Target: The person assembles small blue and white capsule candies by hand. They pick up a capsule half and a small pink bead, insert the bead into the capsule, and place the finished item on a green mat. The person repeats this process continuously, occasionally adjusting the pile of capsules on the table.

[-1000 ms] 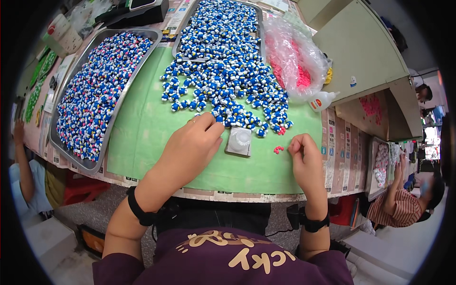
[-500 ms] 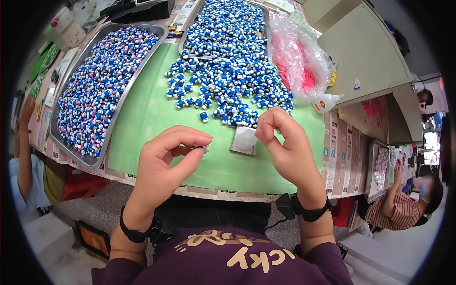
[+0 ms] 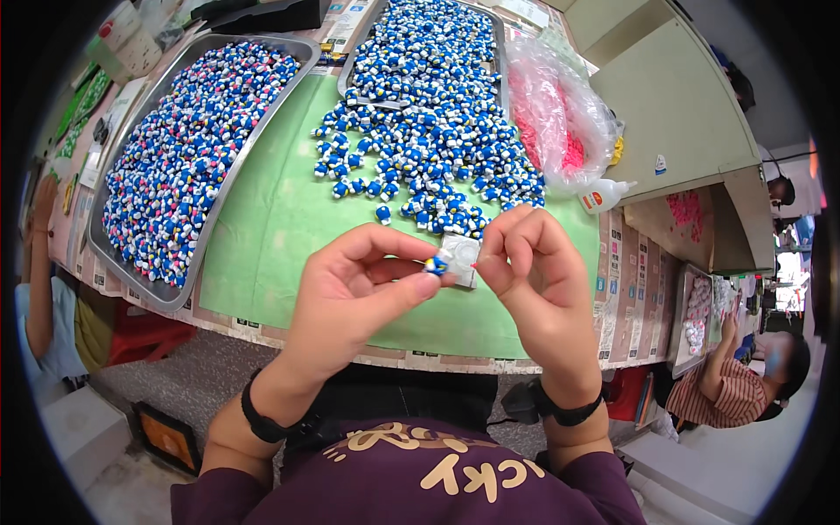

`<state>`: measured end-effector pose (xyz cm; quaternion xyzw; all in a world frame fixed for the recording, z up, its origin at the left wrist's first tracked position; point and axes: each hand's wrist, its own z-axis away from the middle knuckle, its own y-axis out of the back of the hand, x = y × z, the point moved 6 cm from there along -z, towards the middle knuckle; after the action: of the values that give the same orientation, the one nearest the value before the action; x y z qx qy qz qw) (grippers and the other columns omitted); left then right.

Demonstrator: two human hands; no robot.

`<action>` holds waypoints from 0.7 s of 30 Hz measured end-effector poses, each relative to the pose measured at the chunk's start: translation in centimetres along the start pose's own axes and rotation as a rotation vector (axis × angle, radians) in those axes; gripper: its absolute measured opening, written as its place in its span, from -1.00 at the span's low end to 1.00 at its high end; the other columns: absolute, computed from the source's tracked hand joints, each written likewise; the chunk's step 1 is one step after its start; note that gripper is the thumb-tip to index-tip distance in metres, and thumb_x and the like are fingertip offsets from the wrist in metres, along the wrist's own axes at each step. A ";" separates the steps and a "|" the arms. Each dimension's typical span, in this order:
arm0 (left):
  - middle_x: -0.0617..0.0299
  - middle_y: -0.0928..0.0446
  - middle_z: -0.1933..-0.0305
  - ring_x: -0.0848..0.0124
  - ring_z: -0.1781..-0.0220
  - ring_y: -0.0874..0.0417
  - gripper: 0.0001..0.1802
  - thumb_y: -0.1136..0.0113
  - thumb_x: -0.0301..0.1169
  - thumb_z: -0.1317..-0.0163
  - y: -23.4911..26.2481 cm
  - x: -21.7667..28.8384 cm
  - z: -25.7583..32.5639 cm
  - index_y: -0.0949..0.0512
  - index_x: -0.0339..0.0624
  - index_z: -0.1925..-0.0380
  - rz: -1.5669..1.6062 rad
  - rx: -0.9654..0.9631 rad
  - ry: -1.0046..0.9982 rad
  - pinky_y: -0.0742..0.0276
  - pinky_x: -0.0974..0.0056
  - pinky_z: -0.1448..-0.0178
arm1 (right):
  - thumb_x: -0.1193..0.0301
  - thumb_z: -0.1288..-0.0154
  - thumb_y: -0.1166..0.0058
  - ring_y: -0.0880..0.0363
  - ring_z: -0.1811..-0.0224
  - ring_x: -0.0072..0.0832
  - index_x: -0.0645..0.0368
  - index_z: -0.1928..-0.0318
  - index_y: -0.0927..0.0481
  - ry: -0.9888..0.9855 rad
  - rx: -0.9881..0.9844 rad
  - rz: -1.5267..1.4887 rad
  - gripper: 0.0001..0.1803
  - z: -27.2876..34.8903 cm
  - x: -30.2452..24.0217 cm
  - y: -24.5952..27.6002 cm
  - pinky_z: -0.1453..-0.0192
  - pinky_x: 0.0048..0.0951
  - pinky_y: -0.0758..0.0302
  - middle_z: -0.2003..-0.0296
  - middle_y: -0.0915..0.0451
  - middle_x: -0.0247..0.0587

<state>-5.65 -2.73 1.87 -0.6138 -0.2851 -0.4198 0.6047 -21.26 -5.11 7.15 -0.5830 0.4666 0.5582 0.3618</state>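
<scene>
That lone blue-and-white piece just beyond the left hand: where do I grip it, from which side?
Probably pinch the lone piece across its rounded sides with two fingertips, coming from the left: that side faces open green mat, while the pile lies beyond it and the left hand is on its near side.

A person's left hand pinches a small blue-and-white figure above a green-covered surface, as the right hand holds a tiny red piece just to its right. On the far side, a heap of similar figures spreads from a metal tray; a clear bag of pink pieces and a white bottle lie to the right.
</scene>
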 end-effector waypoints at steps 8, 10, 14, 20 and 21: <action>0.10 -0.57 0.11 0.42 0.07 -0.66 -0.76 -0.26 -0.73 -0.15 -1.8 -0.2 -0.1 -0.52 -0.33 0.19 0.021 -0.029 -0.130 -0.63 0.35 -0.05 | 0.68 -0.28 -0.05 -0.35 0.25 -0.52 0.16 0.37 -0.30 0.132 0.054 0.049 -0.78 1.0 -0.7 -0.6 0.08 -0.51 -0.34 0.30 -0.39 -0.26; 0.10 -0.57 0.12 0.43 0.09 -0.66 -0.77 -0.27 -0.73 -0.14 -1.8 0.0 0.1 -0.53 -0.33 0.21 -0.023 -0.009 -0.161 -0.63 0.37 -0.04 | 0.68 -0.27 -0.06 -0.35 0.25 -0.51 0.17 0.38 -0.31 0.164 0.062 0.124 -0.79 1.2 -0.7 -0.7 0.09 -0.51 -0.33 0.31 -0.39 -0.25; 0.09 -0.57 0.14 0.42 0.12 -0.65 -0.78 -0.30 -0.74 -0.10 -2.4 0.7 0.6 -0.55 -0.33 0.25 -0.217 0.038 -0.276 -0.62 0.38 0.04 | 0.67 -0.25 -0.10 -0.33 0.25 -0.53 0.14 0.38 -0.30 0.222 0.142 0.282 -0.75 1.6 -0.8 -0.8 0.10 -0.53 -0.32 0.30 -0.36 -0.26; 0.06 -0.62 0.21 0.41 0.20 -0.68 -0.78 -0.36 -0.71 -0.03 -2.5 2.4 1.1 -0.60 -0.30 0.30 -0.593 -0.100 -0.566 -0.61 0.37 0.20 | 0.65 -0.16 -0.24 -0.32 0.22 -0.58 0.11 0.29 -0.29 -0.036 0.072 -0.055 -0.66 1.9 1.5 0.2 0.07 -0.52 -0.34 0.27 -0.31 -0.37; 0.05 -0.62 0.21 0.41 0.22 -0.68 -0.78 -0.36 -0.73 -0.02 -2.6 2.9 1.3 -0.60 -0.29 0.32 -0.650 -0.140 -0.607 -0.60 0.37 0.22 | 0.65 -0.15 -0.26 -0.32 0.21 -0.59 0.10 0.27 -0.29 -0.103 0.033 -0.184 -0.64 1.8 2.1 0.5 0.06 -0.52 -0.34 0.27 -0.31 -0.38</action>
<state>-6.25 -1.68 5.76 -0.6272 -0.5987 -0.4071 0.2871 -22.44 -3.81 4.95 -0.5880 0.4007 0.5441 0.4446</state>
